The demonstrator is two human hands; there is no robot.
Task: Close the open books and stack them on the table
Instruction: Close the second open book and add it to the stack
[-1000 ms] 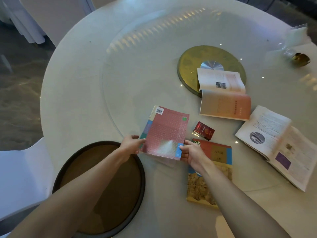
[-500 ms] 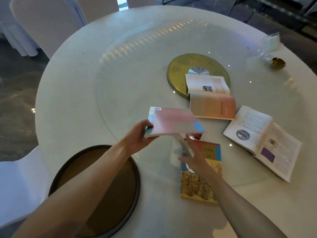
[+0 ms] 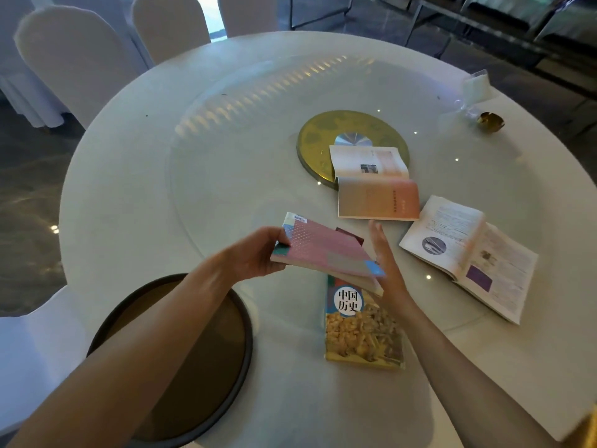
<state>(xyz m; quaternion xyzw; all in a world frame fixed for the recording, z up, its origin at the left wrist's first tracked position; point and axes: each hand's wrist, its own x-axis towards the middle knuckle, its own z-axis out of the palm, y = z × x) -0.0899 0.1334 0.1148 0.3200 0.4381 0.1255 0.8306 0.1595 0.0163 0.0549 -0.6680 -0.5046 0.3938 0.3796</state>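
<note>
**Pink book closed and in hand, two books yet to shut**

Pink book (image 3: 326, 250), closed, is held tilted in the air at the centre of the frame, above the top of the history book (image 3: 363, 328) that lies shut on the table (image 3: 135, 176) just below centre. The left hand (image 3: 255, 253) grips its left edge, fingers curled under and thumb on top. The right hand (image 3: 386, 263) is open and flat, fingers straight, beside the book's right edge; whether it touches the lower corner is hard to tell.

The step in hand looks like placing this book onto the history book to begin the stack. That calls for squaring it over the cover below and lowering it flat.

Two books remain open to the right: the orange-covered book (image 3: 376, 189), lying partly on the gold disc (image 3: 323, 140) at the glass turntable's centre, and the white-paged textbook (image 3: 468, 253) at right. A small red packet (image 3: 350, 236) peeks out behind the pink book, close to the stacking spot. A dark round tray (image 3: 239, 318) sits at lower left, clear of the work.
</note>
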